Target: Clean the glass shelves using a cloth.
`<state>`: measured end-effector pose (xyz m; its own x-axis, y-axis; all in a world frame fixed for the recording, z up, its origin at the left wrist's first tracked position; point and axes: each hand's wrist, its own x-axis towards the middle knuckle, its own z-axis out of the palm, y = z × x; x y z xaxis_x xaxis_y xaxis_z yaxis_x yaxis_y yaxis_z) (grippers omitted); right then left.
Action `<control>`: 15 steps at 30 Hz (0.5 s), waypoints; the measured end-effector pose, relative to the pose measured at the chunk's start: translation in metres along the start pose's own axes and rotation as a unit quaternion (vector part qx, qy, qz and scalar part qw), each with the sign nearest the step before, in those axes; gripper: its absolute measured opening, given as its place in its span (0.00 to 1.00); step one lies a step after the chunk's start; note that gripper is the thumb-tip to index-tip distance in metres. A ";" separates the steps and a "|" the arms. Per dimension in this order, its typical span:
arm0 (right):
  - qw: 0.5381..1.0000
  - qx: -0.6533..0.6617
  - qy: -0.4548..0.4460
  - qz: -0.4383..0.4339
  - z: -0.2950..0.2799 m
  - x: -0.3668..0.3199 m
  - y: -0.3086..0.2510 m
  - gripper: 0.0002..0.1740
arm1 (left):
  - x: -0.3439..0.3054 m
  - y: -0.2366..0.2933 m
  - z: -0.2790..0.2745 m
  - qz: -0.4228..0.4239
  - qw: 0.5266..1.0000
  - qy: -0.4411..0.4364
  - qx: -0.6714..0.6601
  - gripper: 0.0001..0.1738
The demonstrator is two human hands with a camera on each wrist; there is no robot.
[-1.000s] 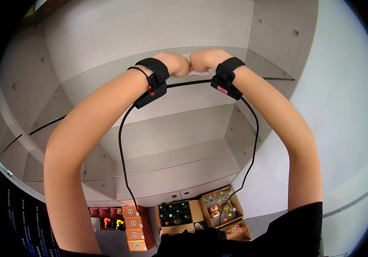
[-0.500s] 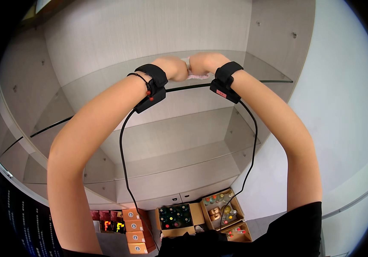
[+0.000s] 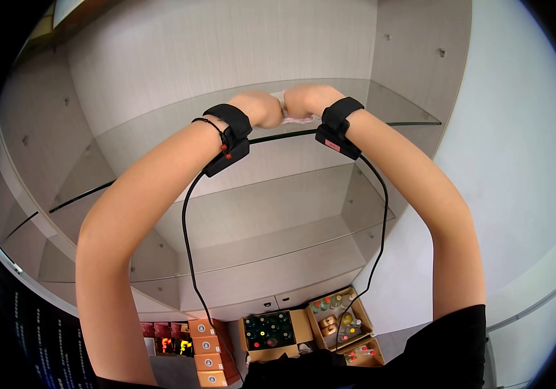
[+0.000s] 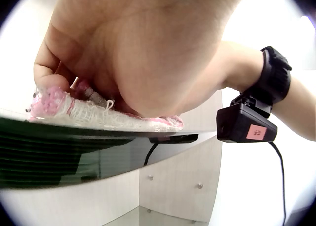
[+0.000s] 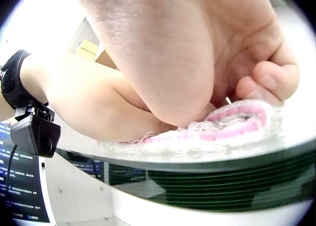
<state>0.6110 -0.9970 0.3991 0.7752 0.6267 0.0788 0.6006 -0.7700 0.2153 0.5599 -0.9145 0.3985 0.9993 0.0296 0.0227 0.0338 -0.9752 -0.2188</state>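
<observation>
A white cloth with pink edging (image 3: 300, 120), frayed with loose threads, lies on the upper glass shelf (image 3: 155, 123) near its front edge. My left hand (image 3: 260, 109) bends over it, and in the left wrist view curled fingers grip the cloth (image 4: 94, 112). Right beside it, my right hand (image 3: 307, 100) holds the same cloth. The right wrist view shows bent fingers (image 5: 271, 80) at a folded part of the cloth (image 5: 237, 123). Much of the cloth is hidden under both hands in the head view.
A lower glass shelf (image 3: 271, 254) runs below, within the pale cabinet. On the floor stand a carton of dark bottles (image 3: 269, 329), an open box of mixed bottles (image 3: 339, 318) and stacked orange boxes (image 3: 208, 345). Black cables (image 3: 186, 240) hang from both wrist cameras.
The head view has shifted slightly, so shelves, hands and floor boxes sit a little lower in it. Both hands stay together on the cloth at the shelf's front.
</observation>
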 end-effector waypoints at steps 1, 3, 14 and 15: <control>1.000 0.002 0.000 -0.002 0.000 -0.001 0.000 0.10 | 0.001 0.000 0.001 0.000 1.000 0.000 0.000 0.15; 1.000 0.001 0.007 -0.007 0.000 -0.003 0.000 0.11 | 0.005 -0.002 0.003 0.003 1.000 0.005 0.006 0.14; 0.999 -0.006 0.022 -0.022 0.008 0.001 0.002 0.11 | 0.010 -0.009 0.013 0.030 0.999 0.039 -0.010 0.21; 1.000 -0.001 0.025 -0.018 0.008 0.001 0.002 0.11 | 0.010 -0.009 0.013 0.029 0.999 0.040 -0.011 0.21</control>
<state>0.6144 -0.9989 0.3921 0.7420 0.6596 0.1199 0.6277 -0.7463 0.2212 0.5695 -0.9027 0.3883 0.9952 -0.0437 0.0881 -0.0253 -0.9795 -0.1997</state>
